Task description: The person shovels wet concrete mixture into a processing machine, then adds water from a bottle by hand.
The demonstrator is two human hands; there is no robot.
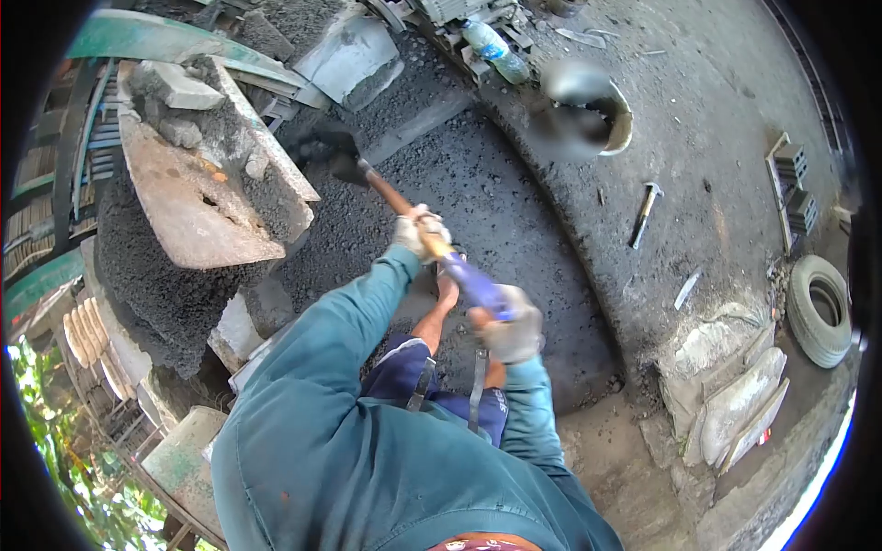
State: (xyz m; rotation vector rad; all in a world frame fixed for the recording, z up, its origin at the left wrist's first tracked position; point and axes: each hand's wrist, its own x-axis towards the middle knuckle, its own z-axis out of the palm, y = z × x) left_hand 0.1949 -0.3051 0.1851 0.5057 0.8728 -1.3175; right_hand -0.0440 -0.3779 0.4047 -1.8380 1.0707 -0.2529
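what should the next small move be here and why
Perhaps ease the shovel forward into the dark gravelly mix: its blade shows against that material, and the left hand's grip and right hand's grip are both closed on it. The blade is too blurred to tell whether it's loaded.

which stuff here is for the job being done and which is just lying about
Seemingly for the job:
shovel, held by the left hand and right hand
dark grainy material near its blade

Apparently just lying about:
hammer
tyre
plastic bottle
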